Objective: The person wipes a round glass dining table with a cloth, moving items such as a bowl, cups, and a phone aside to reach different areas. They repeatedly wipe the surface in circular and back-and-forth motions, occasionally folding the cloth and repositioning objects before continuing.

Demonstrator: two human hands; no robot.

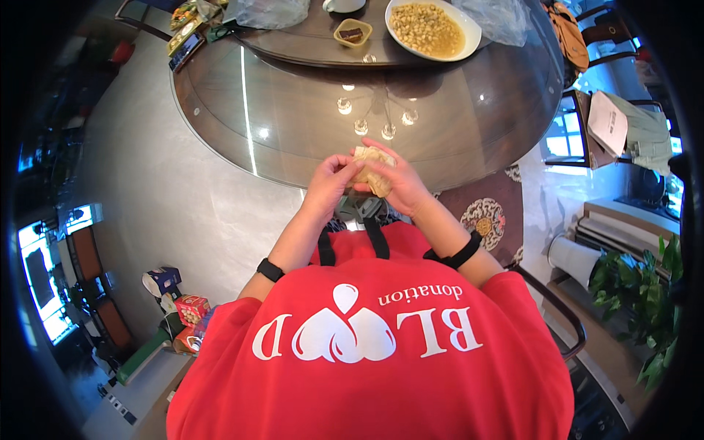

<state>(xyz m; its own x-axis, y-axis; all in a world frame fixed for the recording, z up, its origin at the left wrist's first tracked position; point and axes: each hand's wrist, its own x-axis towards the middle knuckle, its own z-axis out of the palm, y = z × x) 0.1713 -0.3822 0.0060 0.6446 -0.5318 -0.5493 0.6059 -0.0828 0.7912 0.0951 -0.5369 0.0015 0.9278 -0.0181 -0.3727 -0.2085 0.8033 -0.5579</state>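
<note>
Both hands meet at the near edge of a round glossy wooden table (297,126), around a crumpled pale-yellow bundle (377,179). It looks like thin paper or a wrapper, but the material is hard to tell. My left hand (329,180) pinches its left side between thumb and fingers. Underneath and along the right, my right hand (406,184) supports it, thumb across the top. Whether anything lies inside the folds is hidden.
On the raised turntable (286,47) stand a white bowl of beans in broth (429,33), a small yellow dish with brown pieces (352,34), a white cup (344,5) and clear plastic bags (269,12). A phone (187,51) leans at the table's left edge. Chairs (583,132) stand right.
</note>
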